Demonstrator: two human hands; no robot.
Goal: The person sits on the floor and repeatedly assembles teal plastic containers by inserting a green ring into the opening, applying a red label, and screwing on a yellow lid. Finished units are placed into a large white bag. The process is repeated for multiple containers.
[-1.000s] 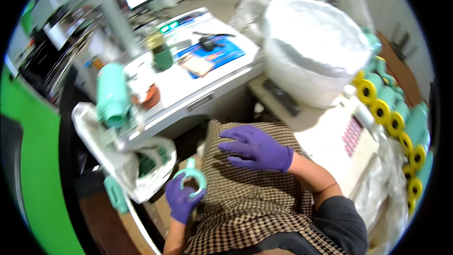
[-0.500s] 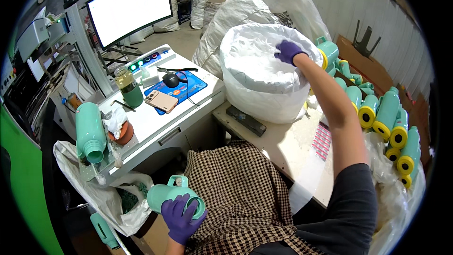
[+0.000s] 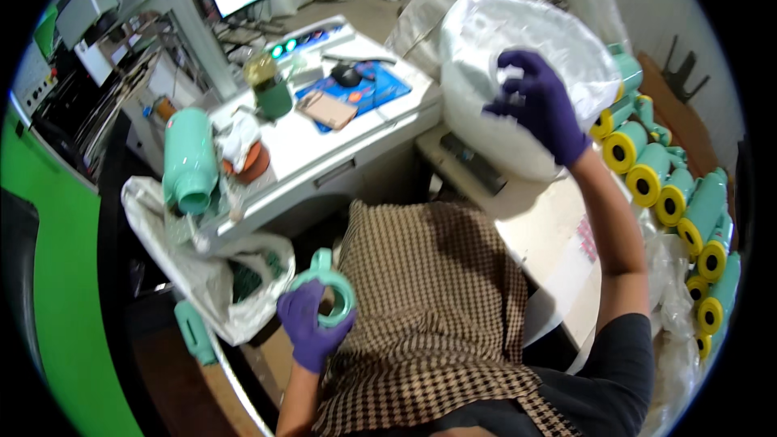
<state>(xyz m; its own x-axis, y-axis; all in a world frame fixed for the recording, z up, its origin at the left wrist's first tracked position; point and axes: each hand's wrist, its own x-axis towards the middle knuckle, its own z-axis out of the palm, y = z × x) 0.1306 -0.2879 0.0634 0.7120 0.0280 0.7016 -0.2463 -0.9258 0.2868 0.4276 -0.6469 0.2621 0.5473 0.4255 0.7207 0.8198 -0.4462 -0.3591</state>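
Observation:
Low at the front, my left hand [image 3: 312,325] in a purple glove is closed round a mint-green thermos flask body [image 3: 343,298] with a loop handle; its round open end faces up toward me. My right hand [image 3: 541,105], gloved the same, hangs over the near rim of a big white bag-lined tub [image 3: 486,125]. Its fingers are curled, with something whitish between them that blends with the bag behind. Pale loose pieces lie inside the tub, partly hidden by this hand.
Several green flasks with yellow bases [image 3: 647,182] are stacked at the right. Another green flask [image 3: 191,158] stands on the white desk [image 3: 324,154] beside an orange pot [image 3: 252,163], a phone [image 3: 327,109] and a jar [image 3: 271,89]. A white sack [image 3: 174,235] hangs below.
My right hand has come up out of the tub and back toward me, fingers curled. The flask in my left hand has tipped so its opening faces me more. The view has shifted.

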